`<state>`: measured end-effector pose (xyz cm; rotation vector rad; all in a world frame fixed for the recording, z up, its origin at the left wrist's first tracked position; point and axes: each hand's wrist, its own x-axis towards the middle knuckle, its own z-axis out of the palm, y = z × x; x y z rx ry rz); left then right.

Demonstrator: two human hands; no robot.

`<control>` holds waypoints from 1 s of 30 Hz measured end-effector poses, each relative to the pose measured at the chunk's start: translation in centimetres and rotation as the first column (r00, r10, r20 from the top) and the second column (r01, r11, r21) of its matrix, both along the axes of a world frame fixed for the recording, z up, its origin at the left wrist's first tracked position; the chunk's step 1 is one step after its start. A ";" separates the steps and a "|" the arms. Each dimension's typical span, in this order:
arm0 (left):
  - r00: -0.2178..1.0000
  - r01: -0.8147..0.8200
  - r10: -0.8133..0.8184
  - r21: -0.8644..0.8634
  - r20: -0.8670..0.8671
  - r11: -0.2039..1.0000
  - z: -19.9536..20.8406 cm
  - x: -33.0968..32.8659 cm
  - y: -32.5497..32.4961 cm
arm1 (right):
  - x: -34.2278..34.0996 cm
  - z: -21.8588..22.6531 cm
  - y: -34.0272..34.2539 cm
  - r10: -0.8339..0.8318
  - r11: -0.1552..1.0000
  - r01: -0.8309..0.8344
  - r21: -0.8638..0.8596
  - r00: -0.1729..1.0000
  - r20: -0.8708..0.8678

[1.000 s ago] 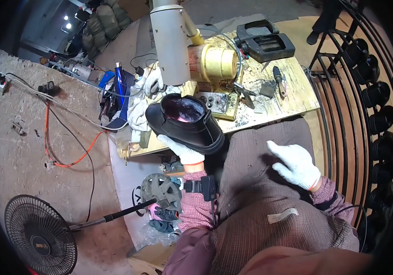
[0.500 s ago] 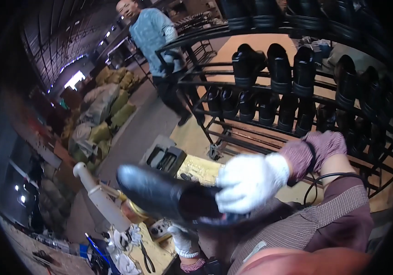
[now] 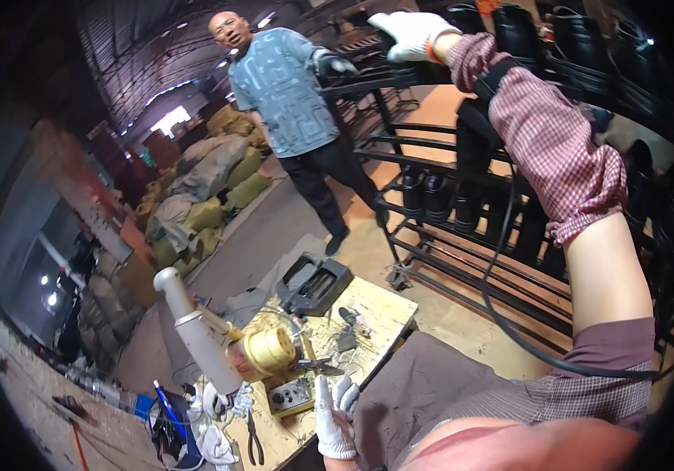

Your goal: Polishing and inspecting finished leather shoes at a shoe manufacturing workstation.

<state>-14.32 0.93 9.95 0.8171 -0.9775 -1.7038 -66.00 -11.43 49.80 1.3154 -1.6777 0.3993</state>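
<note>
Standing on rack (image 3: 388, 82) near right hand (image 3: 414, 36) (grip unclear): black shoes (image 3: 517, 35); left hand (image 3: 335, 424) loosely spread by bench (image 3: 388, 302).

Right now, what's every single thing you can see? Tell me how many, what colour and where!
Standing person: one, blue-grey shirt, dark trousers, beyond the table
Sacks: several, grey and yellowish green, far left
Rack: one, black, right
Shoes: too many overlapping to count, black, on the rack
Table: one, pale yellow, lower middle
Tray: count unclear, dark grey, table's far end
Machine: one, yellow, on the table
Pipe: one, grey, left of the machine
Switch box: one, grey and yellow, near the machine
Pliers: one, dark, table's near end
Left hand: one, white glove, beside the switch box
Right hand: one, white glove, by the rack's top
</note>
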 end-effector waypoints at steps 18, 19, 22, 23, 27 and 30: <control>0.992 0.041 -0.027 0.112 -0.124 0.993 -2.5 0.0 1.1 | 9.2 -7.7 11.2 0.230 0.847 -0.358 -0.392 0.913 -0.338; 0.988 0.083 -0.069 0.105 -0.137 0.991 -2.6 -0.2 1.2 | 13.3 -9.3 13.3 0.214 0.868 -0.352 -0.351 0.902 -0.374; 0.980 0.173 -0.157 0.135 -0.124 0.975 -2.1 -0.9 2.2 | 20.5 -15.4 17.6 0.515 0.808 -0.590 -0.008 0.712 -0.477; 0.967 0.219 -0.201 0.104 -0.157 0.970 -2.3 -1.2 2.8 | 22.1 -18.2 18.6 0.751 0.646 -0.718 0.260 0.658 -0.048; 0.927 0.258 -0.201 0.151 -0.316 0.954 -3.8 -1.0 3.4 | 28.4 -23.8 21.1 0.720 0.100 -0.995 0.017 0.084 0.689; 0.821 0.066 0.044 0.172 -0.569 0.983 -4.2 0.7 5.8 | 30.9 -31.2 18.0 0.581 -0.136 -0.937 -0.323 -0.339 0.740</control>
